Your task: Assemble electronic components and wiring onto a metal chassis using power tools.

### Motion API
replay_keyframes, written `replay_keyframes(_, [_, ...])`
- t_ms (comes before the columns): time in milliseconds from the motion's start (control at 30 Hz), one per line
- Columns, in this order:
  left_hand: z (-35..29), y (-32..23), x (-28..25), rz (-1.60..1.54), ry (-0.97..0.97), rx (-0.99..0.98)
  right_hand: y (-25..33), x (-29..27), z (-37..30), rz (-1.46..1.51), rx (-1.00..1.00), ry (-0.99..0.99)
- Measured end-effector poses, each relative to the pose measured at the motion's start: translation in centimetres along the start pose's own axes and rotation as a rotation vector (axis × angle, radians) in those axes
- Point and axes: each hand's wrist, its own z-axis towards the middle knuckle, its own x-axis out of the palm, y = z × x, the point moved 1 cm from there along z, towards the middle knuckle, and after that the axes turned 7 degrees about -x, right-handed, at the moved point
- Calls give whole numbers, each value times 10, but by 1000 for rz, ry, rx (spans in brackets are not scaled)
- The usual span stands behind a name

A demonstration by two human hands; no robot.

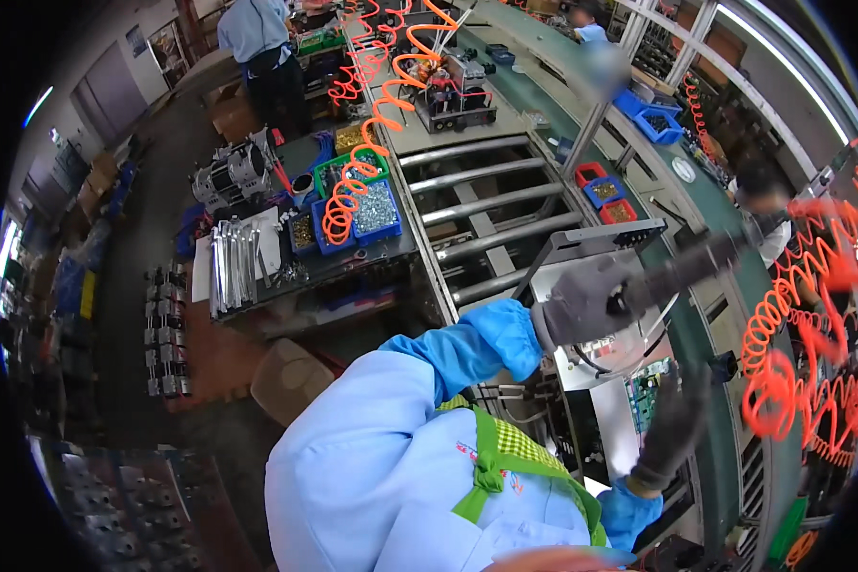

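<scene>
My left hand (586, 303), in a dark grey glove, is closed around a long dark power screwdriver (701, 267), which points to the upper right and is blurred. Beneath it stands an open metal case (555, 278) with pale inner walls and a raised dark panel at its far side. Inside the case are loose wires (596, 362) and a green circuit board (646, 391). My right hand (675, 434), also gloved, hovers at the board's right side. Motion smears its fingers, so their grip is unclear. A small black part (725, 367) shows near its fingertips.
A roller conveyor (491, 210) runs away from the case. On the left, a bench holds blue bins of fasteners (377, 212) and metal strips (234, 267). Orange coiled hoses hang at the centre (388, 105) and right (782, 381). Small bins (602, 193) sit beyond; other people stand farther off.
</scene>
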Motion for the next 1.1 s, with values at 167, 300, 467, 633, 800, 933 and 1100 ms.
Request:
replay_keyframes(167, [-23,-17,21,-34,164,146,-31,2,12,-200,8,36])
replay_keyframes(300, [-23,-16,27,-79,190,348,-29,3,6,-7,55,-235])
replay_keyframes(467, [-24,3,42,8,232,389,-24,-14,-19,187,124,-244])
replay_keyframes(633, [-25,-1,47,83,272,414,-30,-38,-31,285,137,-130])
replay_keyframes(800, [-25,7,52,94,345,381,-26,-31,-43,383,231,-320])
replay_keyframes(933, [-31,8,56,105,315,405,-34,-34,-23,293,80,-275])
replay_keyframes(1100, [-16,12,40,9,538,234,-29,-30,-17,-57,-2,-370])
